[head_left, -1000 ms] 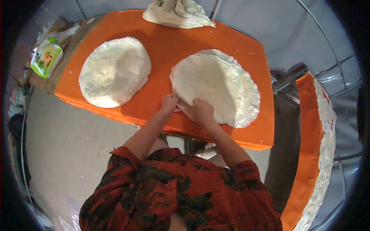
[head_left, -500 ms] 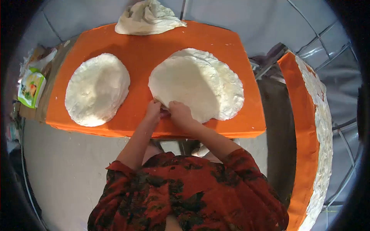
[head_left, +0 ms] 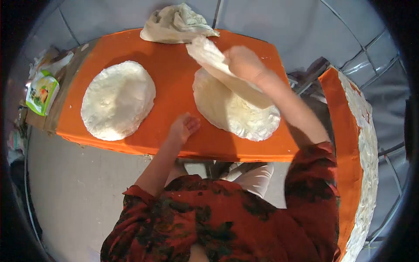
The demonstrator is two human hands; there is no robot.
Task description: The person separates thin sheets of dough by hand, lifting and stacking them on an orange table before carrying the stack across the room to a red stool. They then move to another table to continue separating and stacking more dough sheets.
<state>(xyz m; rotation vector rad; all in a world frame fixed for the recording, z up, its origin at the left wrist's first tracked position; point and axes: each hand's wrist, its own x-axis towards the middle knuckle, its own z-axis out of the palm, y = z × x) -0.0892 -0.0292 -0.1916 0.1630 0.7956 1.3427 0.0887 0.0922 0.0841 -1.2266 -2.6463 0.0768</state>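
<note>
My right hand (head_left: 245,63) is closed on the edge of a thin, pale flatbread (head_left: 218,65), raised and folded over the right-hand part of the table. Beneath it lies another round flatbread stack (head_left: 246,123), partly covered by the lifted sheet and its shadow. My left hand (head_left: 185,126) is just left of that stack, over the orange cloth, with loosely curled fingers apart and nothing in them. To the left, a second stack of round flatbreads (head_left: 115,101) lies flat on the orange-covered table (head_left: 172,91).
A crumpled cream cloth (head_left: 176,26) sits at the table's far edge. A green and white packet (head_left: 42,92) lies on a board at the left. On the right, another orange surface (head_left: 342,148) carries many overlapping flatbreads (head_left: 366,166). Grey sheeting (head_left: 275,22) hangs behind.
My right hand has lifted the top flatbread from the right stack and swung it up and to the right. My left hand has let go of its edge and opened.
</note>
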